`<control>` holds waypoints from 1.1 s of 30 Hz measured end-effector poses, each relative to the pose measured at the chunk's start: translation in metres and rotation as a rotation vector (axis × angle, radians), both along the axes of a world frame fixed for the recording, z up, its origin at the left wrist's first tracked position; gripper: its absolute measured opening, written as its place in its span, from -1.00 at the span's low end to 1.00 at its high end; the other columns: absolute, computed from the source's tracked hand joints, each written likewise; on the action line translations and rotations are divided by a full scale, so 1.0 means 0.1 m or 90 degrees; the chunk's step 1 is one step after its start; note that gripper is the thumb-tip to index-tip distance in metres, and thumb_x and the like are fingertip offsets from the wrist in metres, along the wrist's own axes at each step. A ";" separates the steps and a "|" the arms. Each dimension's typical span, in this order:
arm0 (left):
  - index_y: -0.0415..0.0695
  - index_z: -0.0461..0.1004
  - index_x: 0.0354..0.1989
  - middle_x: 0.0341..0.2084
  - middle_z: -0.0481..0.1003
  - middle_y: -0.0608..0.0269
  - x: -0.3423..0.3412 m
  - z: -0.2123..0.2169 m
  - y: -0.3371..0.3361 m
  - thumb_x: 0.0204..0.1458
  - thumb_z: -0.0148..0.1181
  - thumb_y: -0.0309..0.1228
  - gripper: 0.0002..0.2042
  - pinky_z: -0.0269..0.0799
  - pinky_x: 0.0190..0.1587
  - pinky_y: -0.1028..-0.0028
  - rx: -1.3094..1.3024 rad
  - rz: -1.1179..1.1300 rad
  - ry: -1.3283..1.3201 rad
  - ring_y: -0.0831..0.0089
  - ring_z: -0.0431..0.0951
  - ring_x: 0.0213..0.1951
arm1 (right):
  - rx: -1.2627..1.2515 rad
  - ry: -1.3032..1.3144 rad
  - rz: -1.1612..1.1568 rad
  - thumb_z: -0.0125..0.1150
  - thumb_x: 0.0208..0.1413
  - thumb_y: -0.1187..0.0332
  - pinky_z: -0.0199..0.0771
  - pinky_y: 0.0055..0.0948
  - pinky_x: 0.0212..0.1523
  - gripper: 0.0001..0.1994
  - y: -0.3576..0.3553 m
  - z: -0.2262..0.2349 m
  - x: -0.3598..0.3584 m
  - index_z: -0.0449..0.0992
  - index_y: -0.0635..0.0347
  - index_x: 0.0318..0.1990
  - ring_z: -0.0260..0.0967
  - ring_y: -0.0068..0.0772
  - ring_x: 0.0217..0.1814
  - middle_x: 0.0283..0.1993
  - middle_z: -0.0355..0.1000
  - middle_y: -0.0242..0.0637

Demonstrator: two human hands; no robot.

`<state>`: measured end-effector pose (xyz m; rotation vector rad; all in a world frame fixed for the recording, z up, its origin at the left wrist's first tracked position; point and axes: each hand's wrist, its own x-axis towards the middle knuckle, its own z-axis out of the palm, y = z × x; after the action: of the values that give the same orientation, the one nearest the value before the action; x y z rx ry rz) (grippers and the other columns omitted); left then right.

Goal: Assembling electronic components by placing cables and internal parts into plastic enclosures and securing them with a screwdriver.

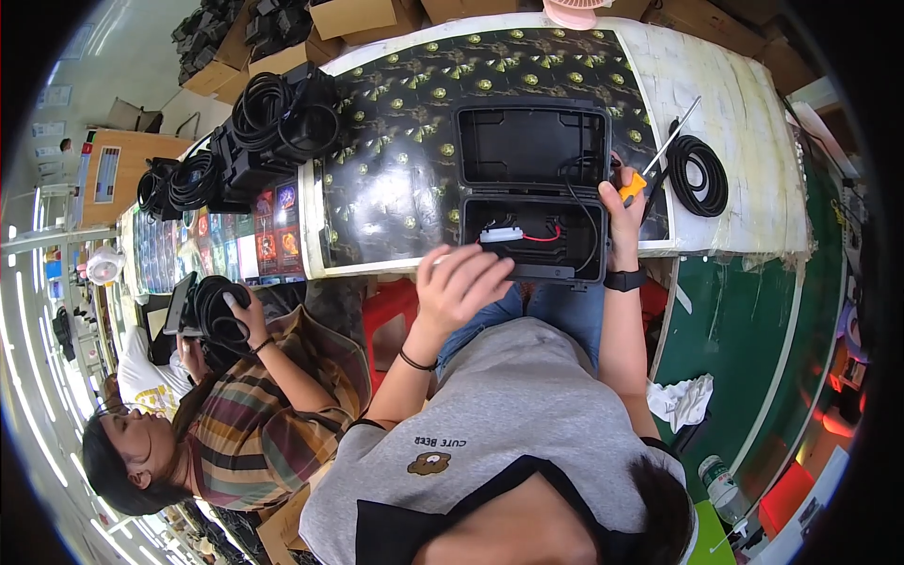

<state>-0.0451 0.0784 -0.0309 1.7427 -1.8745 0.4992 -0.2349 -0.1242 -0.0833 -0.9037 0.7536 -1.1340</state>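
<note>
An open black plastic case [580,209] sits at the table's front edge, its lid [527,146] tilted back. Inside the case lies a small white, tube-like part [501,234] with a red wire. A thin black cable runs from the lid side down into the case. My right hand [623,218] is closed round a screwdriver [633,187] with an orange handle, its metal shaft pointing up and right; that hand also rests against the case's right side. My left hand [461,288] is open, fingers stretched over the case's front left corner; whether the fingertips touch it I cannot tell.
A coiled black cable [698,177] lies right of the case. Stacked black cases with coiled cables [273,122] stand at the table's left. A co-worker on my left holds a black cable coil [218,311]. A pink fan base [574,11] stands at the far edge.
</note>
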 end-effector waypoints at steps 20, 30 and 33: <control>0.07 0.54 -0.20 -0.18 0.51 0.45 -0.66 -0.05 -0.47 -0.12 0.25 -0.26 -0.75 0.47 -0.05 0.48 -0.025 -0.109 0.027 0.50 0.53 -0.20 | -0.012 -0.014 0.017 0.40 -0.09 0.59 0.32 -0.67 0.03 -0.58 -0.07 0.12 0.08 0.22 0.00 -0.24 0.31 -0.66 -0.04 0.37 0.18 -0.27; 0.13 0.52 -0.37 -0.27 0.52 0.55 -0.38 -0.02 -0.61 -0.24 0.31 -0.18 -0.78 0.49 -0.20 0.53 -0.102 -0.160 0.061 0.57 0.52 -0.33 | -0.197 0.035 0.016 0.49 -0.21 0.65 0.35 -0.71 -0.26 -0.48 -0.16 0.42 0.07 0.18 0.00 -0.30 0.31 -0.49 0.13 0.28 0.15 -0.37; 0.15 0.51 -0.44 -0.33 0.52 0.59 -0.33 0.05 -0.66 -0.31 0.35 -0.17 -0.78 0.48 -0.23 0.53 -0.112 -0.173 0.148 0.57 0.52 -0.36 | -0.234 0.014 0.013 0.48 -0.20 0.65 0.35 -0.72 -0.26 -0.48 -0.16 0.51 0.05 0.17 0.01 -0.30 0.29 -0.46 0.19 0.25 0.15 -0.36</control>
<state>-0.0782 0.0127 -0.0263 1.3443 -1.8050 0.3304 -0.2298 -0.1398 -0.0320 -1.2296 0.5597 -1.2686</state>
